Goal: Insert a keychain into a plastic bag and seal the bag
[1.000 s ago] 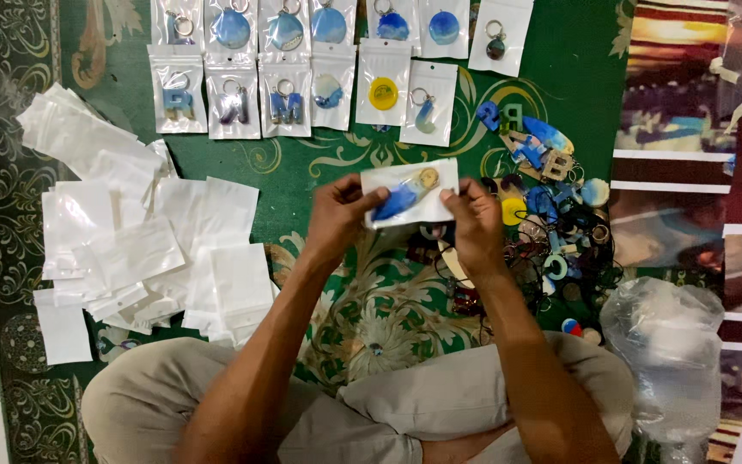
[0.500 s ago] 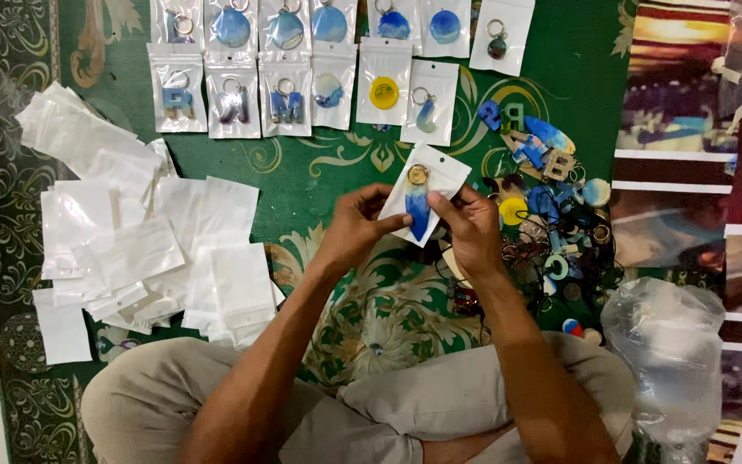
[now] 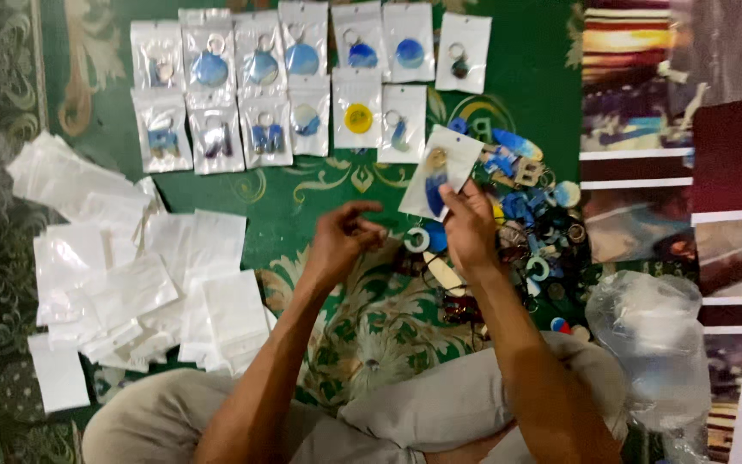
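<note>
Head cam: right hand point(image 3: 467, 225) holds glossy rectangular plastic pouch point(image 3: 440, 172) w/ keychain.

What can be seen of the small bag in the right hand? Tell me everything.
The small bag is a clear plastic pouch with a white back, holding a keychain with a blue piece and a tan round piece. It is tilted, lifted above the green carpet, and pinched at its lower edge by the right hand. The left hand is apart from it.

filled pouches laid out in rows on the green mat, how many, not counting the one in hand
13. Top row of seven filled pouches along the far edge of the mat; second row of six just below. The right hand holds one more pouch.
</note>
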